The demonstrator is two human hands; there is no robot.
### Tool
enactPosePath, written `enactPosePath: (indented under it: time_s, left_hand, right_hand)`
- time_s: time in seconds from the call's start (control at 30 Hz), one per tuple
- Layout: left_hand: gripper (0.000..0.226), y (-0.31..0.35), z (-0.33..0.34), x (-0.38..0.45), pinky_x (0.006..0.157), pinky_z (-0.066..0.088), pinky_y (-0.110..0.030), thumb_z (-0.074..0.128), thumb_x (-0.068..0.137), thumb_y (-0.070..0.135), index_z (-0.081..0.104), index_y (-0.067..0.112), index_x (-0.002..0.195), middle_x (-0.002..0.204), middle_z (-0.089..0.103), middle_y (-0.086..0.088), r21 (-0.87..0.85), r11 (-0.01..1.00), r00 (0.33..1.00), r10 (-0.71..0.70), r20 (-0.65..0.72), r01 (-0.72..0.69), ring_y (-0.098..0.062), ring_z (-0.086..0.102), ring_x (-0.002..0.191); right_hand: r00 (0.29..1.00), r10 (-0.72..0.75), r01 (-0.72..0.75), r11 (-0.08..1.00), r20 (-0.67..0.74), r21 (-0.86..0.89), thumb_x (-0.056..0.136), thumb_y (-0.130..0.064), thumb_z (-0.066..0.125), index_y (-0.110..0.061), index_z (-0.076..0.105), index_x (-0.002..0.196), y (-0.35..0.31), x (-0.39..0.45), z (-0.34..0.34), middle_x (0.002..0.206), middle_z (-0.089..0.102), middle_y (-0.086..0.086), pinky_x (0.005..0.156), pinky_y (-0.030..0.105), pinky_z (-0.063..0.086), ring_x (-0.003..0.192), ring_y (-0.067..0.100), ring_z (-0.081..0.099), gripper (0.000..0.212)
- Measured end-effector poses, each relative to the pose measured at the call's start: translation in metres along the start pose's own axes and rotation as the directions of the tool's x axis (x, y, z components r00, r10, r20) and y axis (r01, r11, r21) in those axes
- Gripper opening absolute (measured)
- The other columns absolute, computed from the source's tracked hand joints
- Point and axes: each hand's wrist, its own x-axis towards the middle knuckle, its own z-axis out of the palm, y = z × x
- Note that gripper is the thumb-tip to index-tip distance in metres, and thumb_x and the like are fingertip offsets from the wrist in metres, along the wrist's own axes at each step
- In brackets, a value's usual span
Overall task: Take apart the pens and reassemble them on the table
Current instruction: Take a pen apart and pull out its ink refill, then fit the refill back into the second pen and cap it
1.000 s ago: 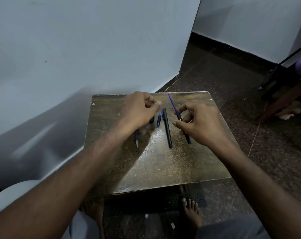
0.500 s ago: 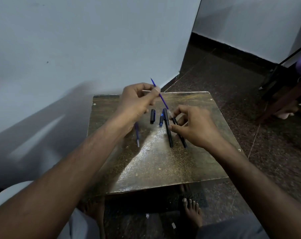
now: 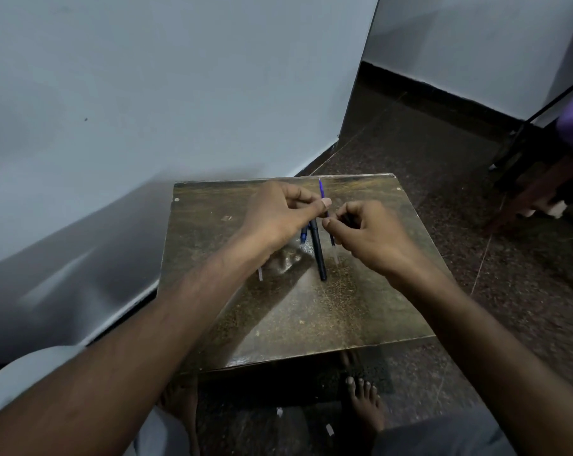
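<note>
Left to right. A thin refill with a clear end lies on the worn, speckled brown wooden table, mostly hidden under my left forearm.

My left hand has dropped from its raised position half a second ago, back down over the table. Thumb and forefinger are pinched together at the blue ink refill. The refill tip was pointing up and away towards the wall; now it stands steeper, nearly in line with the parts lying below.

Under the left hand: a short blue pen piece, then the long black pen barrel, both flat on the table, just beside each other. The small black cap seen earlier is now covered by my hand.

My right hand has closed in; its fingertips are nearly touching the left thumb. Fingers are curled shut around the lower part of the same pen, whose clear end pokes out below the hand.

My read: the refill is partly drawn out, both hands on it, disassembly of this pen midway. Whether it's being pulled or pushed I can't tell.

Writing: none readable. No brand or label is visible on pens or table; too small and dim.
</note>
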Motion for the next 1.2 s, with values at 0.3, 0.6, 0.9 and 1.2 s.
enactPosePath:
  time_s: [0.3,0.6,0.9,1.2]
  left_hand:
    - [0.031,-0.001,-0.044,0.001,0.064,0.05,-0.022,0.074,0.097,0.06,0.079,0.03,0.089,0.084,0.076,0.016,0.554,0.832,0.996,0.064,-0.054,-0.023,0.001,0.07,0.078]
    - [0.061,-0.007,-0.054,0.004,0.087,0.063,-0.045,0.072,0.085,0.078,0.074,0.017,0.092,0.098,0.075,-0.004,0.844,0.518,0.985,-0.159,-0.067,0.141,-0.029,0.073,0.097]
    - [0.033,-0.006,-0.053,0.003,0.078,0.058,-0.039,0.081,0.086,0.053,0.079,0.021,0.091,0.101,0.076,0.0,0.819,0.557,0.979,-0.201,-0.031,0.14,-0.026,0.072,0.097]
    - [0.047,-0.012,-0.042,0.005,0.061,0.043,-0.033,0.074,0.091,0.051,0.051,0.018,0.066,0.071,0.059,0.004,0.819,0.564,0.988,-0.149,-0.029,0.109,-0.013,0.051,0.061]
  right_hand:
    - [0.982,0.073,-0.139,0.901,-0.173,-0.41,0.093,-0.031,0.084,-0.015,0.068,0.061,0.024,0.025,-0.028,0.059,0.066,-0.003,0.052,0.022,0.04,0.056,0.004,0.058,0.04]
    - [0.976,0.151,-0.207,0.868,-0.159,-0.45,0.088,-0.037,0.089,-0.001,0.08,0.079,0.026,0.031,-0.026,0.076,0.079,0.011,0.063,0.036,0.057,0.08,0.026,0.078,0.038]
    - [0.98,0.145,-0.193,0.859,-0.137,-0.475,0.087,-0.039,0.09,-0.007,0.082,0.077,0.021,0.028,-0.021,0.076,0.078,0.007,0.071,0.041,0.063,0.08,0.021,0.075,0.035]
    - [0.987,0.126,-0.159,0.851,-0.1,-0.501,0.092,-0.029,0.084,-0.01,0.066,0.069,0.023,0.027,-0.021,0.066,0.064,0.001,0.051,0.028,0.039,0.063,0.014,0.057,0.034]
